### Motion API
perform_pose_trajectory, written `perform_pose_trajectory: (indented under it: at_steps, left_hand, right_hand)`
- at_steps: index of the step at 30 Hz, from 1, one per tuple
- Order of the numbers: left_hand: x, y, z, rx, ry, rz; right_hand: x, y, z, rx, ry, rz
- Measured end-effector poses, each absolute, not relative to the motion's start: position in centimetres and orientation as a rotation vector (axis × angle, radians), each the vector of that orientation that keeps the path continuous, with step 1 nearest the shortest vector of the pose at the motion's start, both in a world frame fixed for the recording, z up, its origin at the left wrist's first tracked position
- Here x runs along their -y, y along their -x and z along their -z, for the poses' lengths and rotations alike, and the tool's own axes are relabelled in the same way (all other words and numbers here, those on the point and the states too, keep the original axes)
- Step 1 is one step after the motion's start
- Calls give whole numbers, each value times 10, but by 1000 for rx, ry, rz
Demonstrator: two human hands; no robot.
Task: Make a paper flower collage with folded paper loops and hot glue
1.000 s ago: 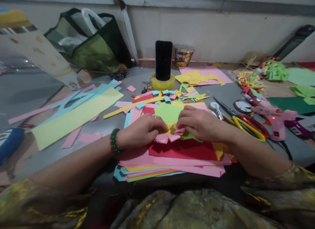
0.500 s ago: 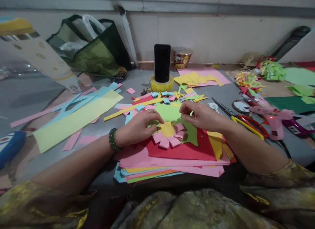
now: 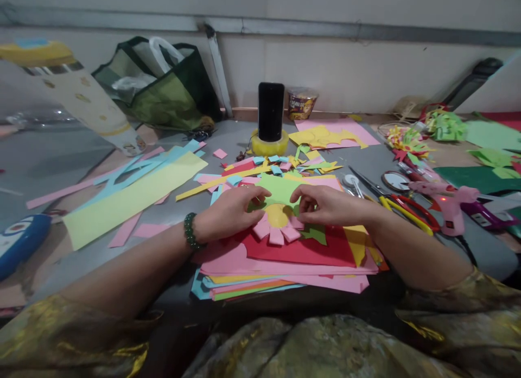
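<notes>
A paper flower (image 3: 278,216) with a round yellow centre and pink folded petals lies on green paper (image 3: 280,189). Under that are red paper (image 3: 297,253) and a stack of coloured sheets (image 3: 285,270). To the flower's left, my left hand (image 3: 232,209) has its thumb by the petals, with thumb and index finger apart. On the other side, my right hand (image 3: 328,203) is at the right petals, thumb and index finger parted and the other fingers curled. Nothing shows in either hand. Both hands partly cover the petals, and whether the fingertips touch them is unclear.
A phone (image 3: 271,112) stands in a yellow tape roll (image 3: 260,145) behind small paper scraps. Scissors (image 3: 396,207) and a pink glue gun (image 3: 448,199) lie to the right. Paper strips (image 3: 138,196), a bottle (image 3: 89,101) and a green bag (image 3: 171,93) are at left.
My right hand has come down and slightly left to the flower's right petals. My left hand stays at the left edge, its thumb lower. The whole view has shifted slightly.
</notes>
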State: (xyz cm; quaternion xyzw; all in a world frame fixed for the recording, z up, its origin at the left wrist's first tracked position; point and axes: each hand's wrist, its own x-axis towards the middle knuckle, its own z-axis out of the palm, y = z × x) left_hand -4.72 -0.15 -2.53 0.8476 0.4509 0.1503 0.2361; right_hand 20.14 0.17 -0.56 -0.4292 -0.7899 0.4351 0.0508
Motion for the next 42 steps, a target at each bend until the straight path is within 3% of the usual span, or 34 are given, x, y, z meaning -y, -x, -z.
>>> perform_pose_trajectory:
  at_steps: [9, 15, 26, 36, 42]
  left_hand:
    - [9, 40, 21, -1064, -2501, -493]
    - [13, 39, 16, -999, -2428, -353]
    - [0, 51, 12, -1180, -2085, -820]
    - [18, 35, 23, -805, -2712, -276]
    - [21, 34, 25, -811, -2735, -231]
  right_hand:
    - [3, -204, 8, 2275, 1199, -1463]
    - [-5, -203, 10, 2151, 1147, -1176]
    - [-15, -211, -2, 1464, 1080, -632]
    - [-6, -229, -20, 1444, 934, -241]
    - [67, -263, -35, 1823, 1252, -127]
